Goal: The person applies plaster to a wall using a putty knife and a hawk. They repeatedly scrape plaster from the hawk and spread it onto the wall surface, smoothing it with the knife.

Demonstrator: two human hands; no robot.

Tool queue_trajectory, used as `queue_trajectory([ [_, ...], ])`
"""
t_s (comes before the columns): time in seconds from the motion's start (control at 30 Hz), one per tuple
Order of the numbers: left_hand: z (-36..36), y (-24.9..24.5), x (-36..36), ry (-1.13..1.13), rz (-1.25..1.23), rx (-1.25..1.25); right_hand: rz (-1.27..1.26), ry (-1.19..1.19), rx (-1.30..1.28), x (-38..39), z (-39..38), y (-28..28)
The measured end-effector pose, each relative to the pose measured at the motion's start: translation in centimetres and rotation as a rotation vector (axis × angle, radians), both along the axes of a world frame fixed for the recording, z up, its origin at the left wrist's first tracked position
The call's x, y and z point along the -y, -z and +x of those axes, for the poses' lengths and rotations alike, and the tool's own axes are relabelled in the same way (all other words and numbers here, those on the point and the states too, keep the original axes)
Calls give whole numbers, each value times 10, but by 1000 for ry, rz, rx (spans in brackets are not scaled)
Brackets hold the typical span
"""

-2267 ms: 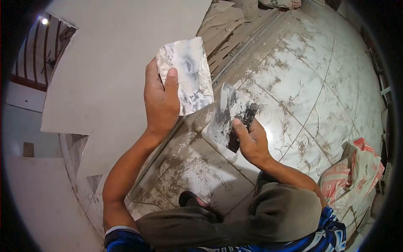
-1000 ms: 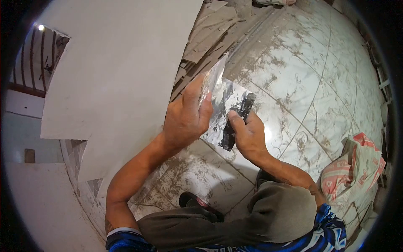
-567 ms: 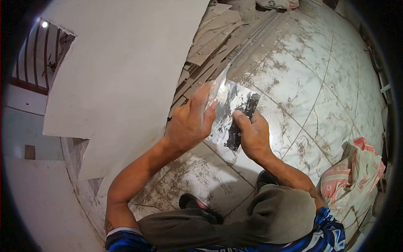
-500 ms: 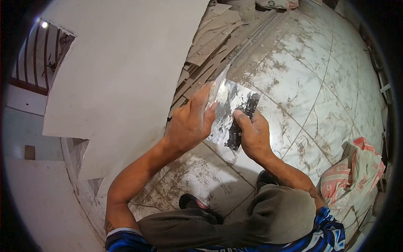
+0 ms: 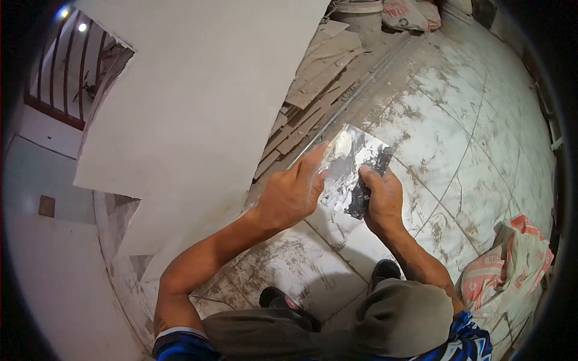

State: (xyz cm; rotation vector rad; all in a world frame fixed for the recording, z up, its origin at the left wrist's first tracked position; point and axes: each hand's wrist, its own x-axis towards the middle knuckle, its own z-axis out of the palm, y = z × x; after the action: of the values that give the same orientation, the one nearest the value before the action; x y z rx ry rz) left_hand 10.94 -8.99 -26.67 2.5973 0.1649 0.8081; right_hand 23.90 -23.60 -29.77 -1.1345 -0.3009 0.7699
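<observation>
A broad putty knife [image 5: 343, 186], its metal blade smeared with white compound and its back edge dark, is held up in front of me, above the floor. My right hand [image 5: 385, 195] grips it by the dark edge, thumb on the near face. On the opposite side, my left hand [image 5: 292, 189] is closed at the blade's left edge, the thumb in front and the fingers mostly behind. A pale lump of compound [image 5: 341, 145] sits near the blade's upper left corner. Whether a second thin piece lies in my left fingers is hard to make out.
A large white panel [image 5: 198, 102] with a jagged lower edge stands at left. Broken boards [image 5: 319, 78] lie beside it along a metal strip [image 5: 361, 84]. Dirty tiles [image 5: 445, 138] cover the floor. A crumpled sack [image 5: 506, 259] is at right; a bucket [image 5: 358, 12] and another sack [image 5: 412, 13] stand far back.
Both hands and the putty knife appear slightly further right and lower, while the whole view has shifted the same way. The blade's face is turned a little, and my grip looks the same.
</observation>
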Motion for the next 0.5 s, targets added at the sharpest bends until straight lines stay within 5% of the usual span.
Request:
queue_trajectory([
  [0.3, -20, -8, -14, -325, -428, -269, 147, -18, -233, 7, 27, -11],
  [0.5, -58, 23, -35, -350, -1240, -343, 101, -17, -91, 11, 22, -13],
])
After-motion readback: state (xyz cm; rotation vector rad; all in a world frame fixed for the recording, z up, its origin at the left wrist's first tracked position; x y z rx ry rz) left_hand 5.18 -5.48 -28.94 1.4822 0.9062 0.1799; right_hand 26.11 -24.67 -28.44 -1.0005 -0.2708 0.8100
